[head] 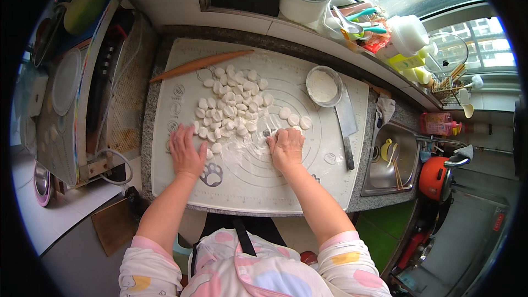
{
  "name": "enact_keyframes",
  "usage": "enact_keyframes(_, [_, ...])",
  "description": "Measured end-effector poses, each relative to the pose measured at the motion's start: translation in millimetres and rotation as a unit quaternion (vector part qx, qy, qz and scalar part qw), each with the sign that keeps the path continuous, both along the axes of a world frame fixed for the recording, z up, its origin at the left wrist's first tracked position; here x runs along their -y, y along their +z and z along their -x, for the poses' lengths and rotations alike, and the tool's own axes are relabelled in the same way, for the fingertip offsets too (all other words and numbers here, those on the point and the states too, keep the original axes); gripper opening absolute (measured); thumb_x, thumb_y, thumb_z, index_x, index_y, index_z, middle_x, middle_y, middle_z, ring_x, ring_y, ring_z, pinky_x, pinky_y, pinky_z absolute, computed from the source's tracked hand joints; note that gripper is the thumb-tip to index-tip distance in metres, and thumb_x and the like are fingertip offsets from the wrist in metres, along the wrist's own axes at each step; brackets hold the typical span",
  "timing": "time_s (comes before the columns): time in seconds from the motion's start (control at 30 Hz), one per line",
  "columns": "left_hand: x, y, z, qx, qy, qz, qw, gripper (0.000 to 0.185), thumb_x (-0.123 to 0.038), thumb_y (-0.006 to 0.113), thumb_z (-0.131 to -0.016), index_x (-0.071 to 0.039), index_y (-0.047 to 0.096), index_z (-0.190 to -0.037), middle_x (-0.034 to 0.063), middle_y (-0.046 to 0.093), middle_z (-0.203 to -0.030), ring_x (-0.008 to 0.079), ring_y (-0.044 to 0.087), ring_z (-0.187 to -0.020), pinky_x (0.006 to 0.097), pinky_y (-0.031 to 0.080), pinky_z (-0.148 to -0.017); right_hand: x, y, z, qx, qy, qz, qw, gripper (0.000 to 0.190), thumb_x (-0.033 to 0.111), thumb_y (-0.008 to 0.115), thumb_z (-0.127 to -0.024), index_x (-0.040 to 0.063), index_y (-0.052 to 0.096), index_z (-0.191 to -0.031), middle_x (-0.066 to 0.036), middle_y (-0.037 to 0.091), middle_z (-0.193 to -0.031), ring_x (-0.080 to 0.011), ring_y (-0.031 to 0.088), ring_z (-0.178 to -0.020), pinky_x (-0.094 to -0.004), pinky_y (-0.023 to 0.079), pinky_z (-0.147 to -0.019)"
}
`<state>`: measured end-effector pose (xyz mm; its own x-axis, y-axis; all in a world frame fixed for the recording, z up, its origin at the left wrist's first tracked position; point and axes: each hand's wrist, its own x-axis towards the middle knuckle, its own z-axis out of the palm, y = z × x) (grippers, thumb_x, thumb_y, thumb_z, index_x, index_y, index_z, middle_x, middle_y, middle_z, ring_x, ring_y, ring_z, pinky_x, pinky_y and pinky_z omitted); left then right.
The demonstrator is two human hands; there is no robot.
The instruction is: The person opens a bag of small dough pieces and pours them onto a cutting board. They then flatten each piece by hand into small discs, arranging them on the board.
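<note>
My left hand (185, 150) rests on the floured silicone pastry mat (247, 194), fingers apart and holding nothing visible. Its fingertips are beside a heap of small dough pieces (231, 103), with a few pieces close to the thumb. Curled into a fist, my right hand (287, 148) is down on the mat's printed circles. A bit of white dough shows at its knuckles; what lies under the palm is hidden. Just beyond this hand, three flattened dough pieces (293, 119) lie in a slanting row.
A tapered wooden rolling pin (202, 65) lies along the mat's far left. At the right are a bowl of flour (324, 86) and a cleaver (346, 115). Beyond the mat come a steel sink (387, 169) and a red pot (433, 178). An oven (123, 78) stands left.
</note>
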<state>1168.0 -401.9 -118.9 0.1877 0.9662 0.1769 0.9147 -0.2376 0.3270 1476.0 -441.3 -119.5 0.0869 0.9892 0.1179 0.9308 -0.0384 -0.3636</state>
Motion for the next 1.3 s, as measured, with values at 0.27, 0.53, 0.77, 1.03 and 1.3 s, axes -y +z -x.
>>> enact_keyframes(0.27, [-0.9,3.1,0.9,-0.003,0.004,0.012,1.000,0.065,-0.029,0.071,-0.091,-0.006,0.043,-0.145,0.0158,0.048,-0.142,0.0345,0.036,-0.146,0.0562,0.021,-0.126,9.5,0.4,11.7,-0.037,0.015,-0.024,0.999,0.035,0.025,0.078,-0.085,0.011,0.056,-0.108,-0.012,0.056,-0.106,-0.0357,0.051,-0.102,-0.0511,0.037,-0.090])
enact_keyframes(0.53, [3.2,-2.6,5.9,0.008,0.000,0.018,1.000,0.066,-0.026,0.072,-0.090,-0.006,0.042,-0.146,0.0178,0.046,-0.144,0.0368,0.035,-0.147,0.0574,0.021,-0.125,25.6,-6.0,2.2,0.021,0.144,-0.045,0.988,0.037,0.025,0.080,-0.079,0.011,0.062,-0.108,-0.011,0.057,-0.110,-0.0333,0.052,-0.106,-0.0496,0.037,-0.090])
enact_keyframes(0.77, [2.6,-2.8,5.9,0.015,-0.005,0.017,1.000,0.065,-0.025,0.072,-0.090,-0.006,0.043,-0.145,0.0181,0.044,-0.145,0.0372,0.033,-0.147,0.0573,0.021,-0.125,-41.7,20.3,54.4,-0.058,0.082,-0.050,0.994,0.037,0.013,0.073,-0.080,0.010,0.061,-0.114,-0.011,0.061,-0.111,-0.0329,0.057,-0.109,-0.0489,0.039,-0.094])
enact_keyframes(1.03, [1.9,-2.6,5.7,-0.008,0.012,0.005,1.000,0.065,-0.031,0.071,-0.090,-0.007,0.044,-0.144,0.0136,0.049,-0.141,0.0338,0.036,-0.147,0.0558,0.021,-0.126,54.4,25.0,8.2,-0.022,0.053,0.040,0.998,0.038,0.011,0.075,-0.081,0.009,0.061,-0.115,-0.015,0.059,-0.110,-0.0347,0.057,-0.106,-0.0501,0.042,-0.091])
enact_keyframes(1.3, [1.9,-2.5,3.8,-0.007,0.000,0.007,1.000,0.066,-0.030,0.071,-0.090,-0.007,0.043,-0.145,0.0129,0.048,-0.141,0.0333,0.037,-0.146,0.0553,0.021,-0.126,54.6,20.1,-3.4,-0.106,0.110,0.047,0.987,0.041,0.005,0.075,-0.083,0.002,0.057,-0.120,-0.020,0.058,-0.113,-0.0408,0.058,-0.102,-0.0484,0.051,-0.087])
